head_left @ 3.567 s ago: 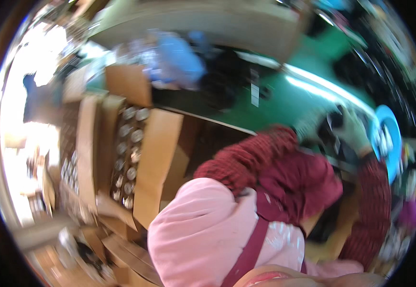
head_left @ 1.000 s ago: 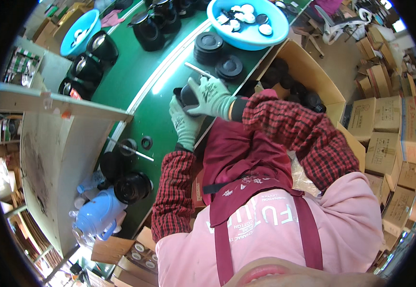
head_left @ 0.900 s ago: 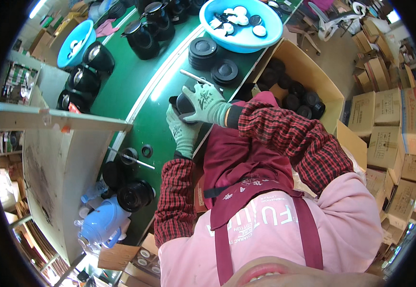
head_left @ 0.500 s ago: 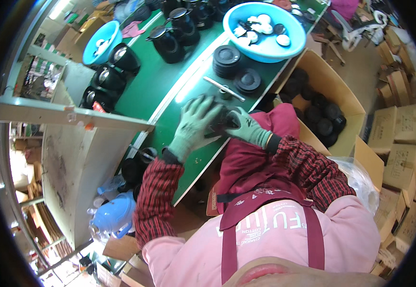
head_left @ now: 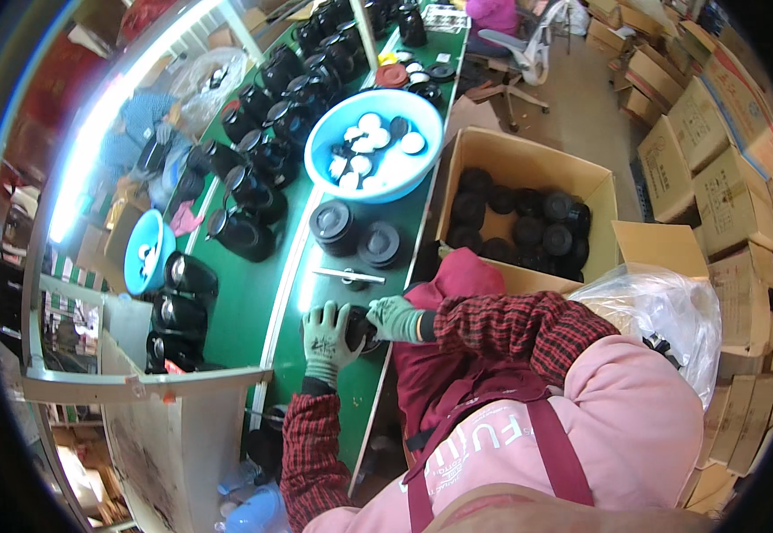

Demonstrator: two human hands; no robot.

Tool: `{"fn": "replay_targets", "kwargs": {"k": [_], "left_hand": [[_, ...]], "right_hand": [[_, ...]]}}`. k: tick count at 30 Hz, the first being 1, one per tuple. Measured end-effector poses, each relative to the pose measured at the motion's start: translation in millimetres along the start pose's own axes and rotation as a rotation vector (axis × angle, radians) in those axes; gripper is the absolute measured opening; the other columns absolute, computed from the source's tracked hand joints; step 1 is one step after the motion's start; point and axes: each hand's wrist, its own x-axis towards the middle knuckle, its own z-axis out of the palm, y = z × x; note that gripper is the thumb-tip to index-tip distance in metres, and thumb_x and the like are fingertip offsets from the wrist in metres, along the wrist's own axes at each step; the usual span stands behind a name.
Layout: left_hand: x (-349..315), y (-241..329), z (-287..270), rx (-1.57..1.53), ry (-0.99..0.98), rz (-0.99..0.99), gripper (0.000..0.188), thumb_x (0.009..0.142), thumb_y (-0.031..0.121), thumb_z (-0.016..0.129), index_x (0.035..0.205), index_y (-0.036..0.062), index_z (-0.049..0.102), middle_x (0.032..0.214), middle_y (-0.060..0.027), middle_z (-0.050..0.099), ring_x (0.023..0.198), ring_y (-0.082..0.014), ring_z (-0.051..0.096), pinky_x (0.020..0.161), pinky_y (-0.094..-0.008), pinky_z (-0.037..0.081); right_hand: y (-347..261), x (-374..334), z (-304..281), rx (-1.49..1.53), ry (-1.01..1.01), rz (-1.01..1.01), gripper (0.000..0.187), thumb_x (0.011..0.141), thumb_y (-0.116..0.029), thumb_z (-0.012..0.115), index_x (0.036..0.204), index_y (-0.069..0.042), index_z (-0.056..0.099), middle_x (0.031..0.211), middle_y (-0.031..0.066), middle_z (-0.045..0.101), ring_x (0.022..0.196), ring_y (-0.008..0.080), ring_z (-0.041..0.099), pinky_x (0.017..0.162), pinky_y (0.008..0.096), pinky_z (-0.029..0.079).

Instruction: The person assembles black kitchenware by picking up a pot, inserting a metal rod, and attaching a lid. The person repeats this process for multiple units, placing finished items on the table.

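Both my hands wear pale green gloves. At the near edge of the green bench (head_left: 290, 306), a black round plastic part (head_left: 361, 329) sits between them. My left hand (head_left: 328, 338) is closed round its left side. My right hand (head_left: 394, 318) grips its right side with the fingers bent, partly hiding it. Just beyond my hands lies a slim silvery bar-shaped tool (head_left: 348, 275) with a small dark round piece under it. Farther off stand a stack of black round lids (head_left: 332, 222) and a lower black lid (head_left: 378, 242).
A blue basin (head_left: 315, 169) holds white and black round pieces. Black jugs (head_left: 239, 233) line the bench's far left, near a smaller blue basin (head_left: 131, 266). At right stands an open carton (head_left: 601, 182) of black round parts, with a plastic bag (head_left: 662, 311). A white post-and-beam frame (head_left: 147, 387) juts in at left.
My view has swung, so the bench and carton show farther down and left. My hands stay on the black part, with the left hand's fingers now closer round it.
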Motion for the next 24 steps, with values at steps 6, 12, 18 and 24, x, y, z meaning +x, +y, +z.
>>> {"fn": "replay_targets", "kwargs": {"k": [6, 12, 18, 24], "left_hand": [[-6, 27, -1, 0.144, 0.008, -0.420, 0.059, 0.078, 0.046, 0.072, 0.124, 0.0117, 0.060, 0.114, -0.0141, 0.055, 0.104, -0.0350, 0.054, 0.089, -0.0504, 0.042], [11, 57, 7, 0.248, 0.118, -0.747, 0.059, 0.083, 0.048, 0.070, 0.128, 0.0111, 0.062, 0.114, -0.0148, 0.057, 0.105, -0.0360, 0.054, 0.090, -0.0501, 0.042], [-15, 12, 7, 0.078, 0.009, -0.230, 0.063, 0.081, 0.046, 0.073, 0.131, 0.0105, 0.060, 0.115, -0.0154, 0.056, 0.108, -0.0372, 0.052, 0.092, -0.0515, 0.041], [-9, -16, -11, 0.032, -0.132, 0.105, 0.072, 0.079, 0.050, 0.074, 0.136, 0.0105, 0.055, 0.125, -0.0160, 0.055, 0.114, -0.0374, 0.051, 0.100, -0.0518, 0.040]], "right_hand": [[-23, 2, 0, -0.005, 0.002, 0.062, 0.039, 0.078, -0.041, 0.080, 0.101, -0.010, 0.073, 0.106, 0.0121, 0.069, 0.098, 0.0297, 0.071, 0.081, 0.0407, 0.057], [-22, 5, 7, 0.033, -0.017, 0.137, 0.038, 0.081, -0.039, 0.078, 0.104, -0.009, 0.073, 0.108, 0.0136, 0.071, 0.096, 0.0317, 0.072, 0.079, 0.0429, 0.058], [-15, 7, -26, 0.103, -0.212, -0.022, 0.052, 0.079, -0.050, 0.077, 0.111, -0.009, 0.075, 0.107, 0.0137, 0.075, 0.104, 0.0335, 0.072, 0.088, 0.0440, 0.057], [8, 28, -36, 0.133, -0.262, -0.146, 0.050, 0.074, -0.047, 0.080, 0.104, -0.008, 0.076, 0.101, 0.0151, 0.075, 0.099, 0.0342, 0.071, 0.088, 0.0439, 0.056]]}}
